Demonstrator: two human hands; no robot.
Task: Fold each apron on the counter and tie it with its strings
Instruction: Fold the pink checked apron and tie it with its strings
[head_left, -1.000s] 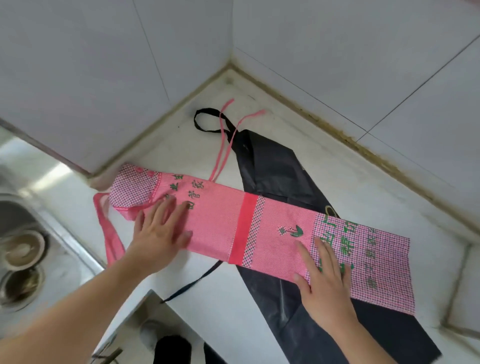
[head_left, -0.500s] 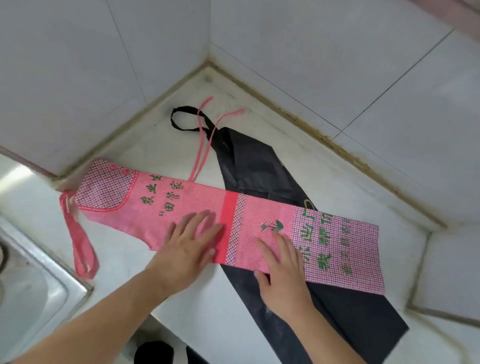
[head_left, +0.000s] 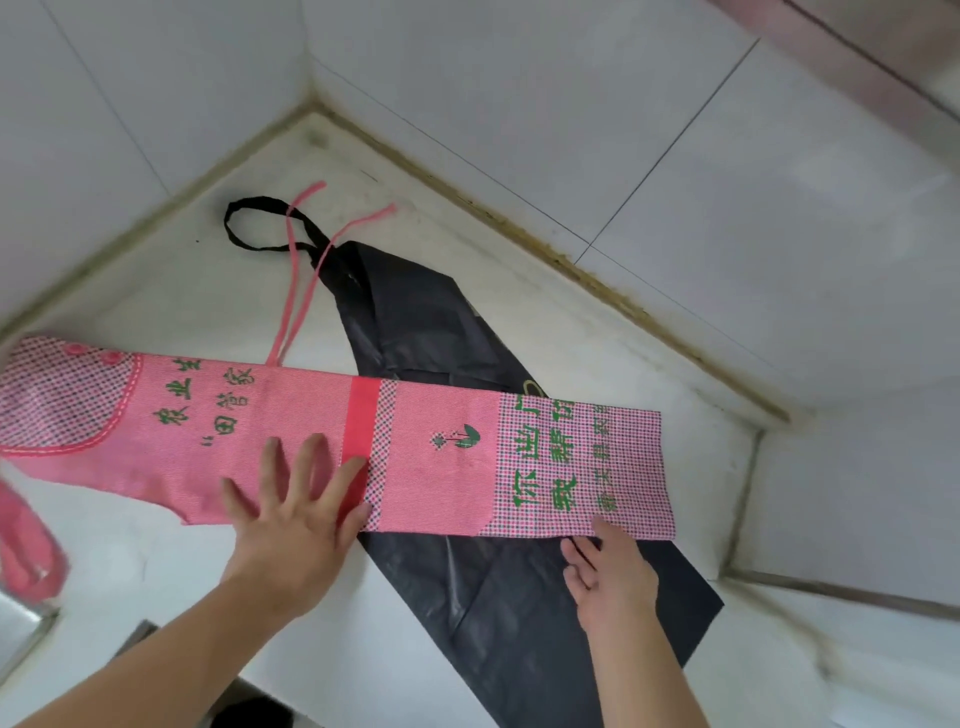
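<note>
Plainly, with the left hand flat on the pink apron and the right hand pinching its near hem, the slick black apron beneath on the counter could slide, skewing the fold.

bare counter behind, walls close

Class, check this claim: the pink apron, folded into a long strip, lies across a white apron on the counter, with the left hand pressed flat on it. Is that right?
Not quite. The head view shows the pink apron lying across a black apron, not a white one. The rest holds: it is folded into a long strip on the counter, and the left hand presses flat on it.
</note>
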